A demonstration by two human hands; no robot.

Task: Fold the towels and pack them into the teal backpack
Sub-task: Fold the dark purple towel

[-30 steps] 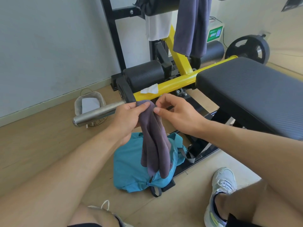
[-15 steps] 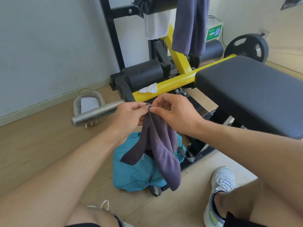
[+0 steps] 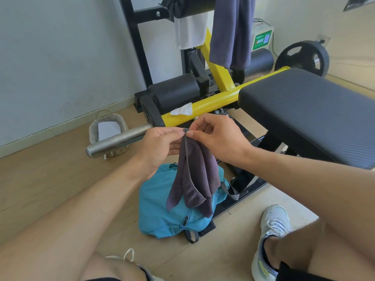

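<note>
A dark purple-grey towel (image 3: 195, 179) hangs down in front of me, bunched lengthwise. My left hand (image 3: 160, 148) and my right hand (image 3: 218, 136) pinch its top edge together, fingertips touching. Below it on the wooden floor lies the teal backpack (image 3: 162, 207), its zipper pull showing near the lower middle. Another grey-blue towel (image 3: 231, 31) and a white towel (image 3: 189, 30) hang from the machine's upper bar.
A black padded bench (image 3: 308, 112) on a yellow frame (image 3: 207, 103) stands to the right, with a steel bar (image 3: 117, 139) sticking out left. A small wicker basket (image 3: 107, 134) sits by the wall. My shoes are at the bottom.
My hands have closed together on the towel's top edge. The hanging towel swung and settled into a looser doubled drape over the backpack.
</note>
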